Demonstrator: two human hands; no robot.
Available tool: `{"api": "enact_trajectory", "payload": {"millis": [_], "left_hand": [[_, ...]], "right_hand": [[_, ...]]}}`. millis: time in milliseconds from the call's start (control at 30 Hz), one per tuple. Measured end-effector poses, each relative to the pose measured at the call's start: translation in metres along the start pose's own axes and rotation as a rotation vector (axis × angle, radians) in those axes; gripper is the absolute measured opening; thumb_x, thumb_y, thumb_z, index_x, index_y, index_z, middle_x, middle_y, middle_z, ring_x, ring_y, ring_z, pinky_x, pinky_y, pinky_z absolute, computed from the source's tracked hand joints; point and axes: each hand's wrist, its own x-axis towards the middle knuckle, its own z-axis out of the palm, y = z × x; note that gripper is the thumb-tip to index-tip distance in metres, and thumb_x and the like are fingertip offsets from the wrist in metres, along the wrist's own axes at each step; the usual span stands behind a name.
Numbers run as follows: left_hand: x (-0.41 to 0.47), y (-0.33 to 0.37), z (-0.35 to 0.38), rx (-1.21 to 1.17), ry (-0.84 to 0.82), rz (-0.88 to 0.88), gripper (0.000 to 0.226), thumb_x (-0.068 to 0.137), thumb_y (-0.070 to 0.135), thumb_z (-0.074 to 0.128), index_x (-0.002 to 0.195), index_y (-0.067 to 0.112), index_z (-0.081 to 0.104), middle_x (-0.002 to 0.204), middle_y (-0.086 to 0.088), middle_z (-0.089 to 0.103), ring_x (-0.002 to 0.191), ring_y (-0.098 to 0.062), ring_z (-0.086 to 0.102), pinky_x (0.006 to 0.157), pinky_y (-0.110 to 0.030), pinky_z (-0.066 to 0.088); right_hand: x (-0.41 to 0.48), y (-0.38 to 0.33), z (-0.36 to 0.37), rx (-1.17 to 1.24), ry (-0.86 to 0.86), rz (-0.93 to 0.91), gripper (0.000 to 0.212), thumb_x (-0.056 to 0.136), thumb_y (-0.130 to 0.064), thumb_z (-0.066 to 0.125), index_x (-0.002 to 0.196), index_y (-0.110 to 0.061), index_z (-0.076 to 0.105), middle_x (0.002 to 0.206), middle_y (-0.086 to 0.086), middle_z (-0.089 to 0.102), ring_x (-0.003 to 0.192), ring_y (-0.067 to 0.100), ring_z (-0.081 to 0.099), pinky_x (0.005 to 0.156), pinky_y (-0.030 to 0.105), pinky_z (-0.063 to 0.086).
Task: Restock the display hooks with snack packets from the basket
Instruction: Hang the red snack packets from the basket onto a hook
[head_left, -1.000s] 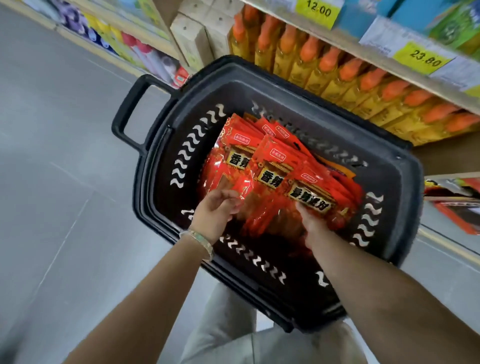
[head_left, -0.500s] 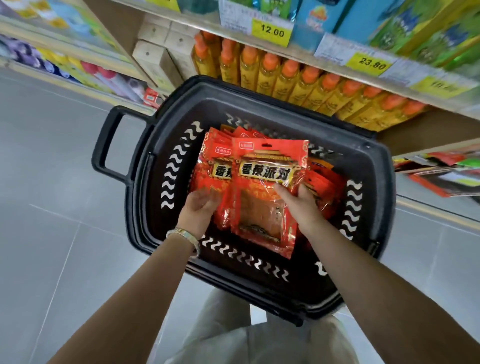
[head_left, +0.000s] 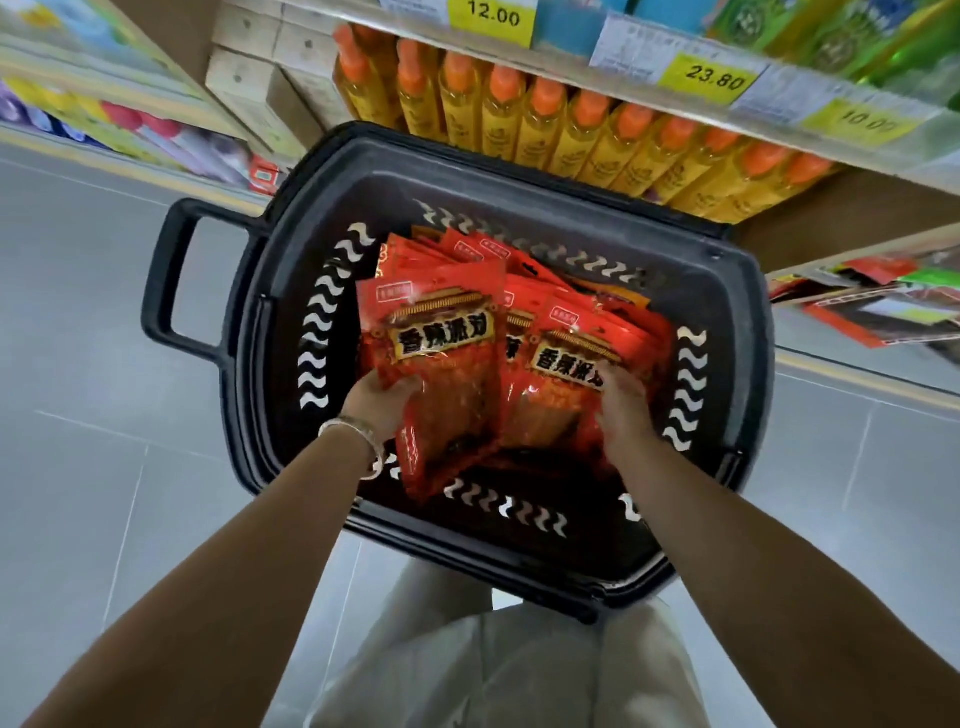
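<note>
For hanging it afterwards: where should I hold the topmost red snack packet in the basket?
Pinch the lower half of the topmost snack packet, coming from the near side, where the right hand is. It lies label-up, its bottom toward you; this probably leaves the header free for hooking.

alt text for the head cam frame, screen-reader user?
A person's left hand grips a lifted packet and the right hand holds a second packet, both over a black basket of red snack packets. Behind it stand orange-capped yellow bottles below yellow price tags.
</note>
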Motion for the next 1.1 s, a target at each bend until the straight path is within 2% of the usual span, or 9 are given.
{"api": "enact_trajectory", "payload": {"millis": [100,300,467,567,700,800,933,1033,1100], "left_hand": [[0.001,-0.008,-0.004,-0.021,0.067,-0.039,0.023,0.089,0.036,0.056,0.102,0.018,0.064,0.104,-0.007,0.069,0.092,-0.024,0.064,0.089,-0.038,0.05],[0.002,-0.004,-0.003,-0.122,0.114,-0.15,0.064,0.09,0.062,0.04,0.123,0.01,0.056,0.106,-0.011,0.067,0.095,-0.027,0.064,0.087,-0.041,0.051],[0.001,-0.007,-0.002,-0.135,0.126,-0.113,0.062,0.09,0.061,0.039,0.121,0.01,0.057,0.104,-0.01,0.068,0.094,-0.027,0.065,0.091,-0.042,0.051],[0.001,-0.008,-0.005,-0.163,0.118,-0.101,0.064,0.089,0.063,0.039,0.126,0.013,0.055,0.108,-0.008,0.067,0.097,-0.026,0.064,0.093,-0.042,0.05],[0.003,-0.011,-0.012,-0.047,0.177,-0.132,0.074,0.087,0.068,0.033,0.129,0.011,0.052,0.11,-0.012,0.065,0.097,-0.028,0.063,0.088,-0.039,0.05],[0.0,-0.01,-0.016,-0.08,0.174,-0.123,0.078,0.085,0.071,0.031,0.13,0.011,0.051,0.107,-0.01,0.065,0.095,-0.027,0.062,0.088,-0.042,0.05],[-0.019,0.002,-0.017,-0.091,0.163,-0.089,0.093,0.08,0.08,0.022,0.13,0.008,0.051,0.118,-0.015,0.062,0.105,-0.031,0.059,0.096,-0.046,0.046],[-0.041,0.017,-0.014,-0.033,0.137,-0.01,0.079,0.088,0.07,0.025,0.132,0.01,0.05,0.127,-0.019,0.056,0.117,-0.037,0.053,0.1,-0.047,0.042],[-0.059,0.028,-0.011,-0.022,0.075,0.071,0.071,0.09,0.064,0.032,0.137,0.011,0.045,0.132,-0.017,0.054,0.118,-0.036,0.052,0.101,-0.045,0.042]], "right_hand": [[0.022,0.016,-0.007,0.008,0.065,0.095,0.062,0.086,-0.043,0.062,0.138,-0.018,0.041,0.133,0.013,0.051,0.117,0.034,0.052,0.1,0.054,0.043],[0.031,0.034,0.024,-0.215,0.122,0.103,0.102,0.067,-0.057,0.076,0.147,-0.021,0.024,0.148,0.007,0.034,0.134,0.03,0.036,0.11,0.045,0.033],[0.036,0.044,0.046,-0.293,0.101,-0.054,0.114,0.063,-0.048,0.083,0.148,-0.021,0.013,0.143,0.008,0.04,0.128,0.03,0.044,0.1,0.034,0.037],[0.043,0.041,0.048,-0.277,0.07,-0.101,0.105,0.06,-0.043,0.086,0.139,-0.014,0.023,0.131,0.006,0.048,0.121,0.027,0.05,0.093,0.028,0.036],[0.05,0.029,0.043,-0.371,0.109,0.022,0.114,0.051,-0.055,0.086,0.142,-0.02,0.028,0.142,0.008,0.035,0.132,0.032,0.035,0.106,0.047,0.035],[0.048,0.022,0.027,-0.284,0.162,-0.059,0.086,0.059,-0.049,0.084,0.132,-0.022,0.048,0.133,0.005,0.047,0.125,0.028,0.045,0.103,0.043,0.04],[0.018,0.018,-0.003,-0.191,0.179,-0.236,0.036,0.073,-0.032,0.078,0.103,-0.027,0.06,0.092,-0.008,0.062,0.097,0.023,0.063,0.078,0.027,0.047],[-0.022,0.014,-0.018,-0.288,0.095,-0.372,0.029,0.08,-0.026,0.074,0.105,-0.021,0.061,0.097,-0.003,0.064,0.094,0.019,0.06,0.084,0.03,0.048],[-0.055,0.01,-0.026,-0.311,0.063,-0.448,0.016,0.085,-0.027,0.069,0.098,-0.022,0.062,0.087,-0.01,0.064,0.088,0.015,0.061,0.074,0.02,0.046]]}}
